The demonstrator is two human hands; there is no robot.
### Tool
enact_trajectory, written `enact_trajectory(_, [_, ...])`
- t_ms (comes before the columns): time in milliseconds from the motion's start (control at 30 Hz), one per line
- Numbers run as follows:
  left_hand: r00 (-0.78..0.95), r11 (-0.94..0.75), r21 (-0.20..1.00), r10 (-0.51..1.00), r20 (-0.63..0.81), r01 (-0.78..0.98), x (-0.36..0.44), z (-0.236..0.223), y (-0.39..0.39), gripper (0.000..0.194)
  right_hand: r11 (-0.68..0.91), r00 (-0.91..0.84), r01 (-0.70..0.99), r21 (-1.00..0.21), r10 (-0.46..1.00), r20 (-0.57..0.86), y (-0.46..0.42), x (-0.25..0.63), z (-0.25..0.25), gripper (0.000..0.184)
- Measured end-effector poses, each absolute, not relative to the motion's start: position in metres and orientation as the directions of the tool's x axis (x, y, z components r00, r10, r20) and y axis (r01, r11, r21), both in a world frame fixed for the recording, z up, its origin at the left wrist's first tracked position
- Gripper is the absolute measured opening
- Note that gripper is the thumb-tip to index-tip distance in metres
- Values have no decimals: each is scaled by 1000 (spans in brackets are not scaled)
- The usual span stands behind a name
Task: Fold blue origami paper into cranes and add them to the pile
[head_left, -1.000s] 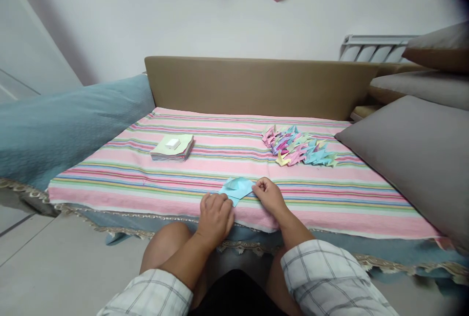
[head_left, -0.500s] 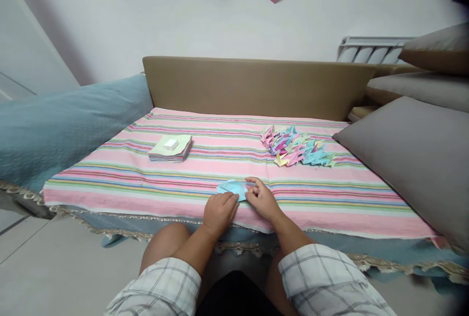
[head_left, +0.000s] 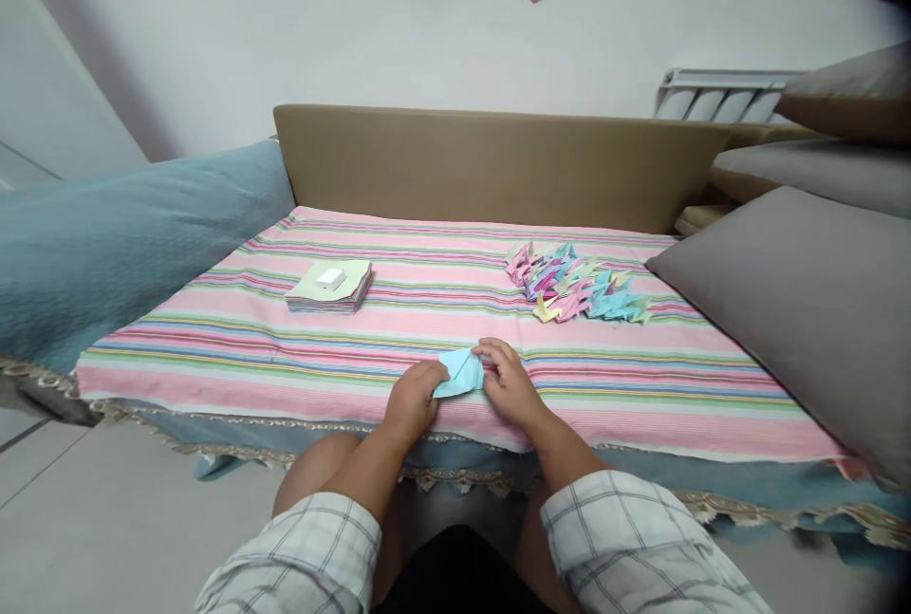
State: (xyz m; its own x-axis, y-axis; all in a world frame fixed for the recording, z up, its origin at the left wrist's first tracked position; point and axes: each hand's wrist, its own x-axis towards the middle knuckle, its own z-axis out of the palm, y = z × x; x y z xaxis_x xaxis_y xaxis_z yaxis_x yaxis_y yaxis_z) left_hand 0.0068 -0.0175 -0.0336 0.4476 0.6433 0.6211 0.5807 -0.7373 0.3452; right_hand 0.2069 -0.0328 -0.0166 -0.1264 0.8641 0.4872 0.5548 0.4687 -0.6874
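A small folded piece of light blue paper [head_left: 459, 373] is held between both my hands, just above the near edge of the striped cloth [head_left: 441, 329]. My left hand [head_left: 413, 400] pinches its left side with curled fingers. My right hand [head_left: 504, 381] grips its right side, fingers closed over the top edge. Further back on the left lies a stack of paper squares [head_left: 328, 288] with a small white block on top. A pile of several folded paper cranes [head_left: 573, 282] in pink, blue, green and yellow lies back right.
A blue cushion [head_left: 120, 244] borders the cloth on the left. Grey cushions [head_left: 804, 301] rise on the right. A tan backrest [head_left: 498, 163] stands behind. My knees are under the front edge, with grey floor at the lower left.
Both hands have drawn closer together around the blue paper. The paper, lying flat on the cloth a second ago, is now folded smaller and lifted between my fingers.
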Motion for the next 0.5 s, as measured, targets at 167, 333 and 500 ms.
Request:
enact_trajectory(167, [515, -760, 385, 642, 568, 523, 4, -26, -23, 35, 512, -296, 584, -630, 857, 423, -38, 210, -10, 39])
enact_trajectory(333, [552, -786, 385, 615, 563, 484, 2, -21, -32, 43, 545, -344, 605, -580, 836, 427, -38, 212, -8, 17])
enact_trajectory(500, [506, -788, 334, 596, 623, 517, 5, -19, -36, 17, 552, -333, 624, -553, 828, 450, -37, 213, -8, 8])
